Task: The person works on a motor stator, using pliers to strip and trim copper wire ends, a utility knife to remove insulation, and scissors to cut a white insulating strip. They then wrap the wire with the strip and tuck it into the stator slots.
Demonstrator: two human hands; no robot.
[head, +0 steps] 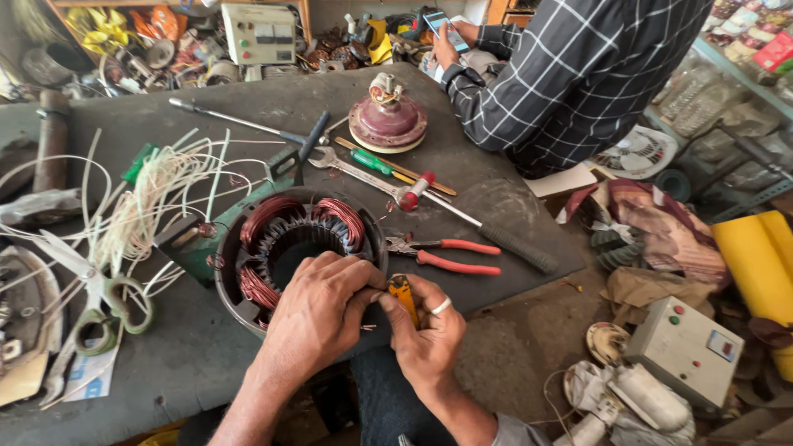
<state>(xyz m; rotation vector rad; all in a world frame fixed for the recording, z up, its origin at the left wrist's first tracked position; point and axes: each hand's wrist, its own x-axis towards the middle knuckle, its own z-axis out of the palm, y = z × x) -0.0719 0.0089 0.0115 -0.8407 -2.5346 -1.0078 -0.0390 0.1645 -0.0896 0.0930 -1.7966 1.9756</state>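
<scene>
Stator [297, 248] sitting at the near edge of the worktop [462, 190], copper windings ringed inside its dark housing. Left hand [318, 314] draped over the near rim, fingers curled and pressing down on the coil ends, closed against the winding rather than around anything loose. Right hand [425, 334] just beside it, thumb and forefinger pinched on a small yellow-handled tool [402, 293], tip angled toward the left thumb at the stator's rim. Too small to tell what sits between tip and thumb, probably a wire end.

Best handled slowly here: left hand kept firm on the housing to stop it rocking, tool worked with short, light strokes, tip kept off the enamelled copper to avoid nicking neighbouring turns. Better to ease the wrist than to lever against the slots.

Red-handled pliers [450, 256] lying close by on the right, within easy reach. Farther back, green-handled screwdriver [372, 163], spanner [351, 169] and a maroon motor cap [388, 124]. White sleeving and loose wire [144, 206] spread toward the left edge, scissors [99, 289] among them. At the far right corner, another person's sleeve [529, 91], their hand on a phone [446, 29].
</scene>
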